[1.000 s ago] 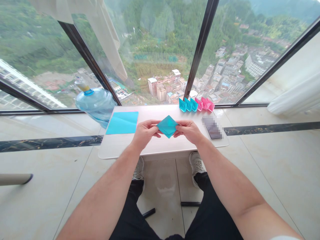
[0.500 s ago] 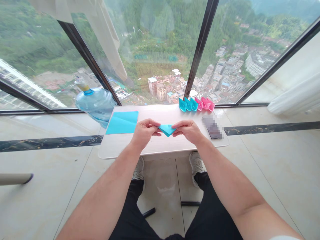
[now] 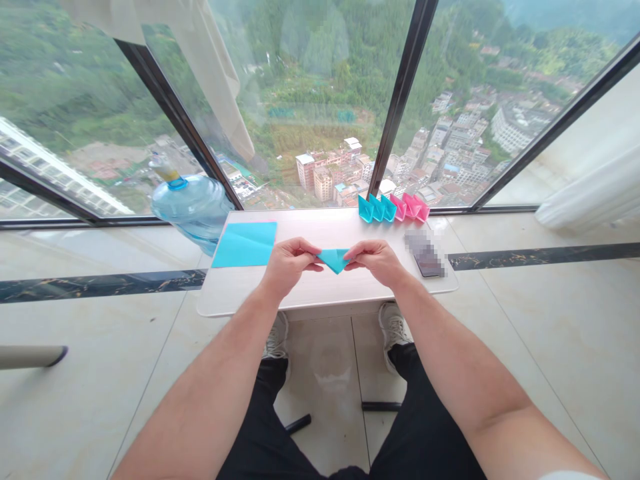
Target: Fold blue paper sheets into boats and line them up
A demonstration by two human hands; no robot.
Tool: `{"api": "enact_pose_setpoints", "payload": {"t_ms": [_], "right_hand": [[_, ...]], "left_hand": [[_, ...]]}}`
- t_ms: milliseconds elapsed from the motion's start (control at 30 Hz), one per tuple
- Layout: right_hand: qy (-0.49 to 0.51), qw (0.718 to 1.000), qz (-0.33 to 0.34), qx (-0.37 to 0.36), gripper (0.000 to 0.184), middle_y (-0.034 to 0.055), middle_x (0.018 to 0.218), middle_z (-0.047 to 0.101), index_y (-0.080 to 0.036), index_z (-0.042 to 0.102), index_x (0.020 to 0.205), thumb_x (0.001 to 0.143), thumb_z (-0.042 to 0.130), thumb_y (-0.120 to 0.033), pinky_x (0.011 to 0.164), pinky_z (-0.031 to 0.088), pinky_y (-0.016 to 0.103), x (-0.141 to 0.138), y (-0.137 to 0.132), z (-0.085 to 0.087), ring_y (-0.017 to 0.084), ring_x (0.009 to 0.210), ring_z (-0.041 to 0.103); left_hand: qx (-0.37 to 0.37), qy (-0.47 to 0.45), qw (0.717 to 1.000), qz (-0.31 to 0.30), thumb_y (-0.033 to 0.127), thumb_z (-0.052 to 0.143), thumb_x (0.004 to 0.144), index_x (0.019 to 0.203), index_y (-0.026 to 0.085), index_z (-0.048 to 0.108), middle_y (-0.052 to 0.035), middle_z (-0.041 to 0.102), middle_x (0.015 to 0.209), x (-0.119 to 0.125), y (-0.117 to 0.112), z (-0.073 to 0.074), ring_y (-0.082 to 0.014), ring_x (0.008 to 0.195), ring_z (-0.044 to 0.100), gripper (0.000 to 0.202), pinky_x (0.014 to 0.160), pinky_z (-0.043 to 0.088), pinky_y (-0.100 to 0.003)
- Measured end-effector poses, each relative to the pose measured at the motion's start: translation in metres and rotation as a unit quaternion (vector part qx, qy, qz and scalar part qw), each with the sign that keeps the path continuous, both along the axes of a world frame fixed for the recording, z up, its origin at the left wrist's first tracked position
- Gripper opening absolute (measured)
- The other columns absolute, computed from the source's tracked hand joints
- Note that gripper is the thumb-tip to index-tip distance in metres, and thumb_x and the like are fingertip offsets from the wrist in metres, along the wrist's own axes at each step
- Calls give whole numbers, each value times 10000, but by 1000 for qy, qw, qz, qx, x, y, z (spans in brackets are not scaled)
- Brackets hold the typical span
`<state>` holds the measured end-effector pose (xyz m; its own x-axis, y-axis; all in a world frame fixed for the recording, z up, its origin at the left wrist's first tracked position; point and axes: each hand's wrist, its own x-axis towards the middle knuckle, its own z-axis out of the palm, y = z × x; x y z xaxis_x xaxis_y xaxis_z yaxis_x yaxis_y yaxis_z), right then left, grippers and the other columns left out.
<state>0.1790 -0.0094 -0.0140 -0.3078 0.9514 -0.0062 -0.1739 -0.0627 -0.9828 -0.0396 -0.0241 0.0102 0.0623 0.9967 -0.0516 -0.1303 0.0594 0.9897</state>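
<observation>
A small piece of folded blue paper (image 3: 335, 260) is held up above the table, its lower edge coming to a point. My left hand (image 3: 295, 260) pinches its left corner between thumb and fingers. On the opposite corner, my right hand (image 3: 374, 259) has the same kind of pinch. Flat sheets of blue paper (image 3: 245, 245) lie on the table to the left of my left hand, with a thin pink edge showing beneath. Along the far right edge stands a row of folded paper boats, blue ones (image 3: 377, 209) beside pink ones (image 3: 410, 209).
The low white table (image 3: 240, 293) stands against tall windows with dark frames (image 3: 400, 100). A phone (image 3: 427, 257), partly blurred, lies at its right end. A large water bottle (image 3: 193, 207) is on the floor behind the left end. My shoes (image 3: 393, 327) are under the front edge.
Hardly anything differs. Both hands keep their pinch on the folded blue paper, whose front face has shifted very slightly.
</observation>
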Motion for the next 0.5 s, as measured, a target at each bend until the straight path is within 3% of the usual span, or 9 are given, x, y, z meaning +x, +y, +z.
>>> {"api": "enact_pose_setpoints", "payload": {"t_ms": [200, 400, 500], "right_hand": [[-29, 999, -11, 12, 89, 30, 734, 746, -188, 792, 679, 623, 750, -242, 722, 633, 349, -4, 0, 1, 174, 695, 711], [-50, 998, -12, 30, 149, 29, 756, 752, -199, 807, 707, 626, 682, -200, 721, 617, 337, -8, 0, -4, 174, 741, 703], [-59, 998, -7, 36, 204, 25, 767, 755, -202, 814, 725, 620, 639, -184, 707, 608, 317, -9, -1, -5, 166, 743, 696]], "left_hand": [[49, 71, 996, 24, 263, 749, 660, 663, 155, 630, 9, 642, 622, 5, -1, -3, -154, 579, 663, 160, 536, 594, -286], [51, 148, 988, 5, 336, 822, 661, 976, 152, 713, -20, 740, 761, 8, 1, -13, -123, 536, 628, 380, 507, 551, -259], [33, 164, 986, -2, 362, 815, 673, 946, 141, 761, -43, 752, 774, 8, 3, -17, -132, 545, 638, 355, 524, 552, -269]]}}
